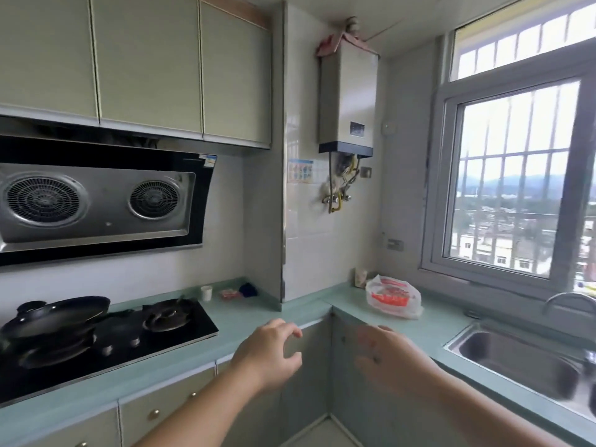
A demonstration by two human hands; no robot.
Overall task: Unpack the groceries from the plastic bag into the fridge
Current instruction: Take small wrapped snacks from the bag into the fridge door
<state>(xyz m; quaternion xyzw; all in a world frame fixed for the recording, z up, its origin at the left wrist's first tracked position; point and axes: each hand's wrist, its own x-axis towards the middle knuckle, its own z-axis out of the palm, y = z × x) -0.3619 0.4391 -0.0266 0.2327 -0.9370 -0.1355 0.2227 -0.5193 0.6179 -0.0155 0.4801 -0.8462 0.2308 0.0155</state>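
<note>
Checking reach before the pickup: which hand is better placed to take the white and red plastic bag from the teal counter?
Probably the right hand: it hovers empty almost straight below the white and red plastic bag on the teal counter. The left hand, also empty, is farther left, nearer the black gas hob.

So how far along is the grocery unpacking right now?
Nothing looks done yet. The plastic bag sits full on the counter in the corner under the window, untouched. Both hands are raised toward it and hold nothing: the left hand with loosely curled fingers, the right hand blurred. Left to do: grab the bag, find the fridge, which is not in view, and unload.
</note>
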